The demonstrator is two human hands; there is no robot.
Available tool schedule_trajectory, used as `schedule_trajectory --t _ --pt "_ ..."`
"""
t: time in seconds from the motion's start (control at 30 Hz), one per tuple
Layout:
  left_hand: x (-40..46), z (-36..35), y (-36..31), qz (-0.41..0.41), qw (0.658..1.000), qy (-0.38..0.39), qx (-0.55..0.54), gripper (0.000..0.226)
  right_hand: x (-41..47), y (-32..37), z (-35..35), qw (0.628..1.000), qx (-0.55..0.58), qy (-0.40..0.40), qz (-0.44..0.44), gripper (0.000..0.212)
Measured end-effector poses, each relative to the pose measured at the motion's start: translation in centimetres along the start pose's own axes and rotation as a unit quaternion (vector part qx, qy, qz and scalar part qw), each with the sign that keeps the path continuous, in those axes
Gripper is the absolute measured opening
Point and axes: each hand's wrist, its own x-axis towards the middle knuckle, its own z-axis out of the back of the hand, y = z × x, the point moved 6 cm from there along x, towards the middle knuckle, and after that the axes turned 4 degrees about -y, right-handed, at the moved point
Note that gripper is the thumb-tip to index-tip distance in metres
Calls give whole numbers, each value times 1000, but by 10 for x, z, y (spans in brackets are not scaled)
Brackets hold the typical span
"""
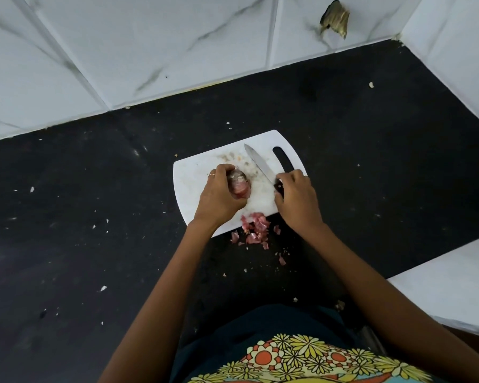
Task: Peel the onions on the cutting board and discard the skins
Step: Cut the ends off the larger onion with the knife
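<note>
The onion [239, 183] sits near the middle of the cutting board [194, 186], with the left hand [220, 194] curled round it, fingers gripping its far side. Just beside it, toward the board's handle slot, the right hand [296, 197] holds the knife [262, 168] by its dark handle, fingers wrapped close, the blade pointing away across the board. The blade lies near the gripping fingers, so a slip on the round, papery onion could likely nick them. A heap of pink skins [253, 226] straddles the board's near edge and spills onto the black table [94, 189]; these still need discarding and may scatter further. Nothing blocks the onion itself.
</note>
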Motion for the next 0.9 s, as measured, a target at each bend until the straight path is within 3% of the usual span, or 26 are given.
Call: schedule_trajectory --t 0.37,0.53,0.6,0.7,0.77,0.9 --pt "0 0 -2 -4 1000 -16 14 74 12 4 -10 999 7 33 3 27" --pt "0 1 -4 -4 1000 -23 19 72 18 2 -8 992 97 61 -61 29" --pt "0 1 -4 -5 999 -25 20 71 19 2 -6 976 183 66 -93 17" --pt "-1 2 -4 -4 999 -27 18 70 10 7 -2 892 401 121 -171 28" --pt "-1 1 -3 -2 999 -28 16 70 4 13 4 855 465 144 -176 32" --pt "-2 1 -2 3 999 -31 14 71 -1 22 9 874 442 146 -140 33"
